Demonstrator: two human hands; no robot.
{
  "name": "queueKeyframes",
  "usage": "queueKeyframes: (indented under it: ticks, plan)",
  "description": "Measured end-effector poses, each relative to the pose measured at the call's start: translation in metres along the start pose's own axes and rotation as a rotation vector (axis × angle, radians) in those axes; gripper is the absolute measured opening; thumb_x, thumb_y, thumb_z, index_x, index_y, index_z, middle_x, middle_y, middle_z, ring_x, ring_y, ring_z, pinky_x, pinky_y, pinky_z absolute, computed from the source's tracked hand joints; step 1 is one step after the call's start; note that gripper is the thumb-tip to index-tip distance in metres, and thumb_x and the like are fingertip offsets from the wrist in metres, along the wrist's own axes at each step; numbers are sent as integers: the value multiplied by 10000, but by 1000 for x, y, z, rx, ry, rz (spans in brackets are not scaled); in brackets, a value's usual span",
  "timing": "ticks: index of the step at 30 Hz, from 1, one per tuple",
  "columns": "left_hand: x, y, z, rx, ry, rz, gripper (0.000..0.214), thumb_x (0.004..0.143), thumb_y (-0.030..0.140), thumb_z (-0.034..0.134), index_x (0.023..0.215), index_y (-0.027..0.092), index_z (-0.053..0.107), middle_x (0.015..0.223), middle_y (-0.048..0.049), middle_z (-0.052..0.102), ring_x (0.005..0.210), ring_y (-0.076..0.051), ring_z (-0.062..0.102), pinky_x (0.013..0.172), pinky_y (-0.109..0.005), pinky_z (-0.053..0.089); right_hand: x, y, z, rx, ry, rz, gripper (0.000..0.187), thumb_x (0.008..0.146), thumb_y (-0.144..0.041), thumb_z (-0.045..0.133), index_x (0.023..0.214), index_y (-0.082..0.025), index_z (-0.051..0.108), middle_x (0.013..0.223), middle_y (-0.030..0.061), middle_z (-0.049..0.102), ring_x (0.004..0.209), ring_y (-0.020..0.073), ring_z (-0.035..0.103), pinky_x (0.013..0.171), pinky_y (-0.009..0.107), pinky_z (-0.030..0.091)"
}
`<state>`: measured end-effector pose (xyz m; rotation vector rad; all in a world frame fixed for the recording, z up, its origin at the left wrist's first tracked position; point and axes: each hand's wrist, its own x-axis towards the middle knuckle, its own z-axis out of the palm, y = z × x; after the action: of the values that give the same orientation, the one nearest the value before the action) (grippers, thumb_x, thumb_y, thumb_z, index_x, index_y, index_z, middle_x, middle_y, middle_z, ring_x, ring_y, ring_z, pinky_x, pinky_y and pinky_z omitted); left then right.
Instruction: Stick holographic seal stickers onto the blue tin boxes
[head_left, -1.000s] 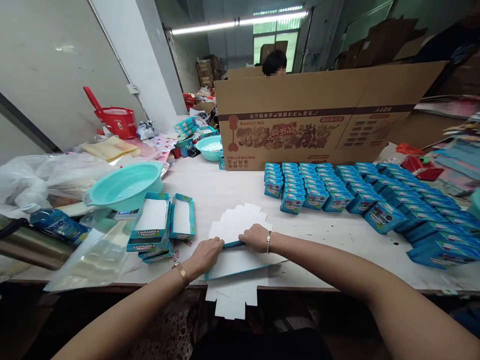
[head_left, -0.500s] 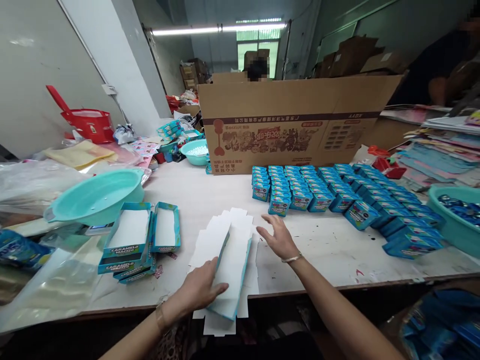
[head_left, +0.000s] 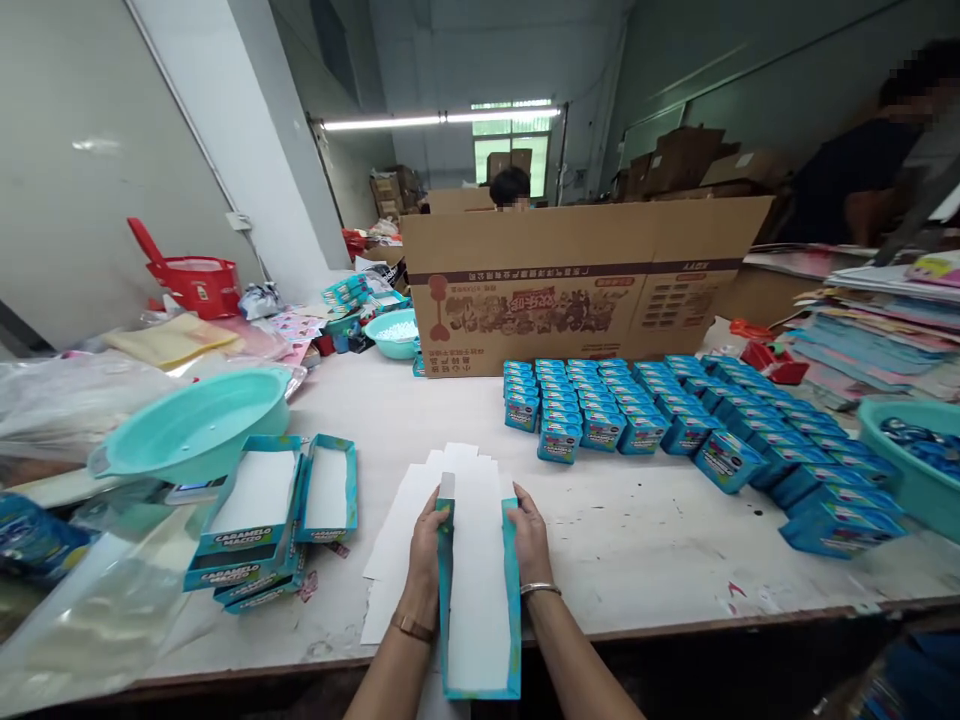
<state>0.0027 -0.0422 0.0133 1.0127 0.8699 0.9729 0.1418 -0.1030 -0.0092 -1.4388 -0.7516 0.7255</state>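
A partly folded cardboard tray, white inside with teal sides, is between my two hands over the table's front edge. My left hand grips its left wall near the far end, thumb on the rim. On the opposite wall, my right hand holds on the same way, fingers outside. The tray's near end stands folded up; at its far end a white flap sticks up on the left. Under and beyond it lie flat white card blanks. Finished teal trays, some stacked, stand to the left.
Rows of small blue boxes cover the right side of the table. Behind them stands a large brown carton. Teal basins sit left and right, and a red basket is at the back left. Two people are beyond the table.
My left hand has lifted the tray off the blanks and its side walls now stand up. My right hand, formerly open and apart, has come in to grip the right wall.
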Motion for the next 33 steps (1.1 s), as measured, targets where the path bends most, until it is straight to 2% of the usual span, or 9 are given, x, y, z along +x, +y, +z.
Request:
queueKeyframes:
  ticks: [6,10,13,18,20,24,28,30,33]
  plan:
    - [4,-11,4,-111,57,41,361,703,398,578,985,192,669,1062,-58,749,1061,-261,699,956,-412,541,9,8,2,145,-5,66,658,720,-370,451,1334,-176,588,1209,84,719,1036,270,693,827,392,574]
    - [13,-15,7,-43,105,75,328,716,448,616,870,168,693,1023,-74,751,1075,-261,677,983,-394,510,13,7,-2,134,-1,50,388,703,-386,448,968,-200,662,1103,94,745,1067,285,674,904,412,539]
    - [14,-16,11,19,121,92,306,737,441,629,818,156,704,973,-81,753,1040,-263,675,976,-394,497,14,5,-4,110,-10,4,230,730,-419,425,732,-230,557,1089,100,735,1150,279,629,989,400,488]
    - [10,-18,20,113,147,136,289,772,446,646,714,164,672,820,-61,723,907,-245,666,904,-368,505,19,1,2,18,-55,-51,347,825,-546,444,745,-229,561,897,78,700,960,251,640,890,369,511]
    - [10,-20,22,124,187,162,257,785,416,647,810,162,679,893,-69,724,948,-239,659,913,-354,501,21,1,5,-17,-47,-65,420,840,-626,458,811,-223,574,835,62,670,876,235,627,829,354,518]
    - [13,-24,24,170,265,196,423,887,343,540,1262,146,545,1015,-76,687,1001,-206,654,944,-341,499,23,4,9,-63,-30,-83,617,879,-719,385,1137,-188,565,872,68,678,833,219,636,782,342,525]
    - [15,-26,24,247,227,164,406,959,337,422,1301,134,507,1030,-89,666,1012,-211,650,946,-362,506,24,1,6,-168,-120,-111,747,957,-675,128,1116,-154,639,957,126,711,918,242,665,839,369,523]
    - [16,-26,21,260,173,151,388,947,287,417,1294,145,517,1046,-84,674,1056,-207,648,979,-367,494,25,-5,-1,-264,-215,-143,708,975,-625,163,1020,-154,691,1003,135,718,971,246,660,887,374,508]
    - [18,-25,12,285,56,114,492,874,184,441,1363,149,476,1130,-98,684,1114,-202,651,982,-365,505,29,-18,-17,-454,-413,-208,433,945,-497,435,1029,-180,718,1090,100,718,1028,232,648,922,355,490]
